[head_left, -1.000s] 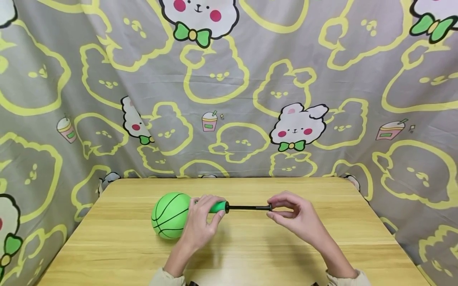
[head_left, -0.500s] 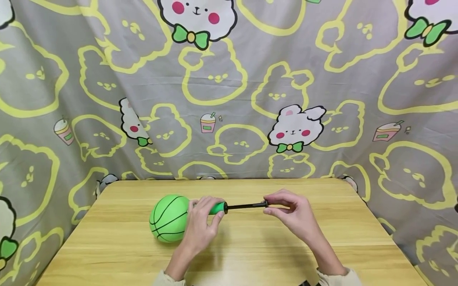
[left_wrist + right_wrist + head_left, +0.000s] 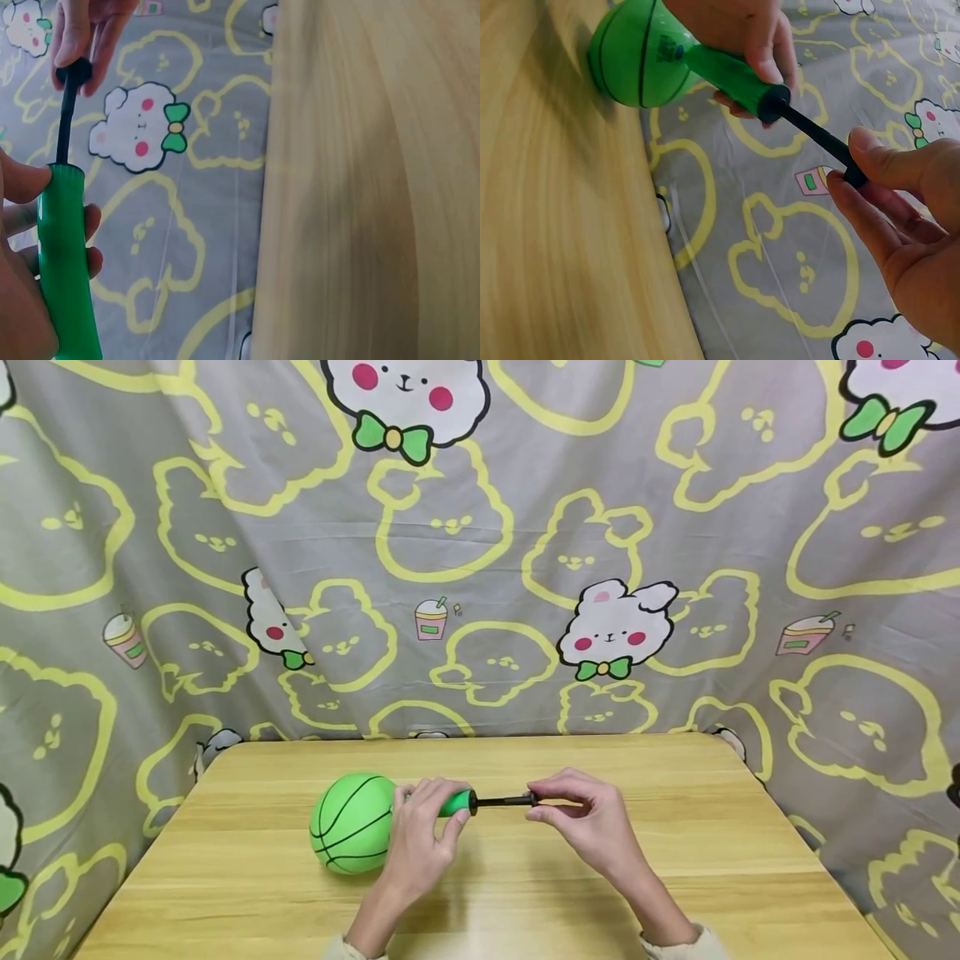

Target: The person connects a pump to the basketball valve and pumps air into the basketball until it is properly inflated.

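Note:
A green hand pump (image 3: 66, 255) with a black rod lies level between my two hands. My left hand (image 3: 423, 839) grips its green barrel, fingers curled over the top and thumb below. The pump's nozzle end meets a green ball (image 3: 348, 827) with black basketball lines at a small dark spot, best seen in the right wrist view. My right hand (image 3: 588, 818) pinches the black end knob (image 3: 855, 177) of the rod between thumb and fingertips. Part of the rod (image 3: 502, 802) stands out of the barrel. The left hand hides much of the barrel in the head view.
Ball and hands are over a wooden table (image 3: 247, 910) with light grain. Behind its back edge hangs a grey curtain (image 3: 480, 668) printed with yellow outlines and white rabbits, which also runs along both sides.
My right hand has moved left with the knob, so less of the rod shows outside the barrel. The left hand keeps its grip, and the ball stays at the nozzle.

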